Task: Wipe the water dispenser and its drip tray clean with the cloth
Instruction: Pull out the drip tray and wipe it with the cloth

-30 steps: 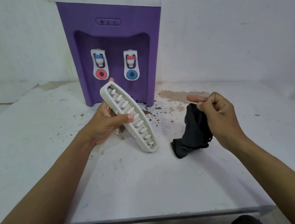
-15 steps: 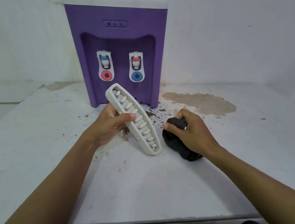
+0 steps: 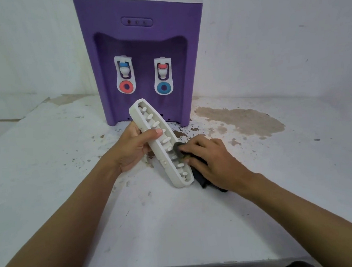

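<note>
A purple water dispenser (image 3: 143, 57) with two white taps stands at the back of the table. My left hand (image 3: 132, 148) grips the white slotted drip tray (image 3: 148, 116) by its left edge and holds it tilted, its lower end resting on the table. My right hand (image 3: 211, 162) is closed on a dark cloth (image 3: 203, 178) and presses it against the tray's lower right side. Most of the cloth is hidden under that hand.
The white table (image 3: 179, 229) has peeled paint and a large brown patch (image 3: 242, 121) right of the dispenser. Its front edge (image 3: 193, 265) runs across the bottom of the view. A white wall stands behind the dispenser.
My right hand brought the cloth down from the air to the table, then left onto the drip tray. The left hand has kept hold of the tilted tray.
</note>
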